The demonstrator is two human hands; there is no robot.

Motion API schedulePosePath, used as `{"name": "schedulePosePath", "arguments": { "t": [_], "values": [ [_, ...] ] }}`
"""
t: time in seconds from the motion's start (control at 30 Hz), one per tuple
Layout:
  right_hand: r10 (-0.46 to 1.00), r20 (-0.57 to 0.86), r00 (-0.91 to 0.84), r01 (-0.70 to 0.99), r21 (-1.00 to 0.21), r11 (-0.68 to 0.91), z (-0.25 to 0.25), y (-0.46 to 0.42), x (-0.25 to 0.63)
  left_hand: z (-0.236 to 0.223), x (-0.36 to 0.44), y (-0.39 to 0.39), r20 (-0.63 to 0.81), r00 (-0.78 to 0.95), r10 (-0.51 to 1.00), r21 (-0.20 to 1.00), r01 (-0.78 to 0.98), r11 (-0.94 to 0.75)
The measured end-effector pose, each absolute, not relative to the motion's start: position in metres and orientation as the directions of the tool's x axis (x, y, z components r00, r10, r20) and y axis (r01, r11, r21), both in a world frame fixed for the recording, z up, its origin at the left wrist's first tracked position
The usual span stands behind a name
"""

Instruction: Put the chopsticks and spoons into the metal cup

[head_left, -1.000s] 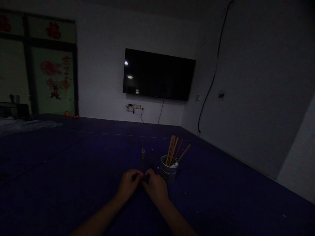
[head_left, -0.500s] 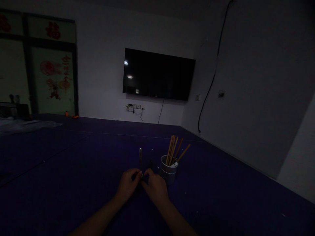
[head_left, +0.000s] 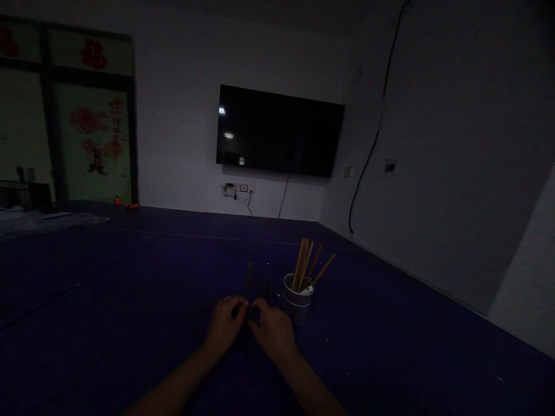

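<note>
My left hand (head_left: 225,320) is closed in a pinch, thumb against forefinger. Just above its fingertips rises a slim, leaf-shaped upright piece (head_left: 249,274), dull greenish; its lower end is lost in shadow between the hands, so its kind is unclear. My right hand (head_left: 273,329) faces the left one, fingers bent and tips almost meeting the left fingertips; what they hold is too dark to make out. A thin dark upright shape (head_left: 266,289) shows behind the right fingers. Right beside that hand stands a grey metal cup (head_left: 297,309) holding several wooden sticks (head_left: 306,266).
The hands are over a dark blue table (head_left: 151,289) dotted with small white specks. Clear plastic wrap (head_left: 52,222) and small orange objects (head_left: 130,205) lie at the far left. A television (head_left: 280,130) and a hanging black cable (head_left: 368,156) are on the walls.
The slim piece has turned slightly: its shiny highlight is gone, it looks flatter and leans a little right. Both hands have barely shifted; the cup stays put.
</note>
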State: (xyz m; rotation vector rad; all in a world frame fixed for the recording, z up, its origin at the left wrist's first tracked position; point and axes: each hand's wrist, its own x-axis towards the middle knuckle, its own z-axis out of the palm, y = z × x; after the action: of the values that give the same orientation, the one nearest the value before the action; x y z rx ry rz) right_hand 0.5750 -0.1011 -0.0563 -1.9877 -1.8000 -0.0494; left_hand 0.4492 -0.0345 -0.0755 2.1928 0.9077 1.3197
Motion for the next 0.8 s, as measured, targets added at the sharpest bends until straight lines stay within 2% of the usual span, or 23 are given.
{"name": "schedulePosePath", "arguments": {
  "t": [0.17, 0.4, 0.6, 0.8],
  "values": [
    [0.914, 0.384, 0.131, 0.945, -0.327, 0.002, -0.055, -0.103, 0.575, -0.074, 0.446, -0.035, 0.736, 0.334, 0.589, 0.445, 0.417, -0.793],
    [0.802, 0.569, 0.181, 0.867, -0.478, 0.143, -0.049, -0.112, 0.573, -0.071, 0.443, -0.038, 0.788, 0.442, 0.428, 0.201, 0.473, -0.858],
    [0.685, 0.663, 0.302, 0.771, -0.592, 0.234, -0.051, -0.112, 0.576, -0.071, 0.444, -0.040, 0.789, 0.497, 0.362, 0.102, 0.475, -0.874],
    [0.591, 0.744, 0.312, 0.739, -0.581, 0.341, -0.047, -0.112, 0.574, -0.072, 0.444, -0.042, 0.759, 0.547, 0.354, 0.106, 0.433, -0.895]
  ]
}}
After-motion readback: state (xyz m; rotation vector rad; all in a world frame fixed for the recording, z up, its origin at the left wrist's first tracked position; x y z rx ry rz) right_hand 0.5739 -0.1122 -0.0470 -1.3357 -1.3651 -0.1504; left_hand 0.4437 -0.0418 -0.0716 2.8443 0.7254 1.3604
